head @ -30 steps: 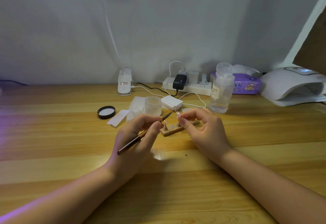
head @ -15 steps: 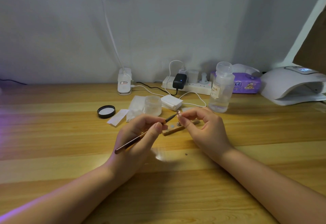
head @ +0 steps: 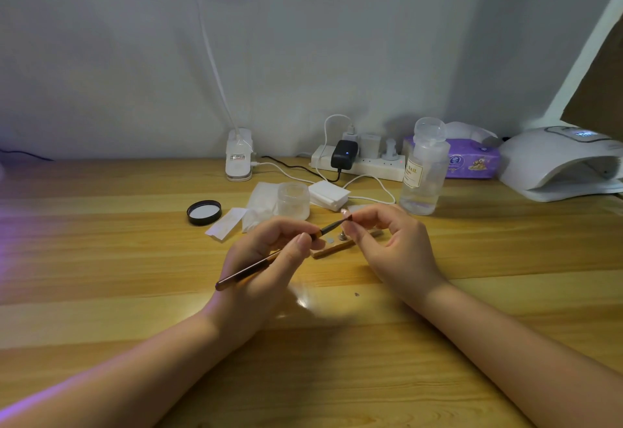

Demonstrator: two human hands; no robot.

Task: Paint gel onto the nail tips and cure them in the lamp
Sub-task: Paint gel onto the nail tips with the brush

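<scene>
My left hand (head: 266,259) grips a slim gel brush (head: 246,270), its dark bristle end pointing up to the right. The bristles touch a pale nail tip (head: 344,212) pinched between thumb and forefinger of my right hand (head: 394,245). Both hands hover just above a small wooden nail-tip stand (head: 332,248) lying on the desk, with a metal peg on it. An open clear gel jar (head: 293,200) stands behind the hands, and its black lid (head: 204,212) lies to the left. The white curing lamp (head: 559,164) sits at the far right.
A clear pump bottle (head: 424,171) stands right of the jar. White wipes (head: 328,194), paper slips, a power strip (head: 357,161) with cables, a purple tissue pack (head: 472,161) and a desk-lamp base (head: 238,157) line the back of the wooden desk (head: 101,259).
My right hand lifted the nail tip slightly off the stand. The brush tip rose with it and now touches the tip.
</scene>
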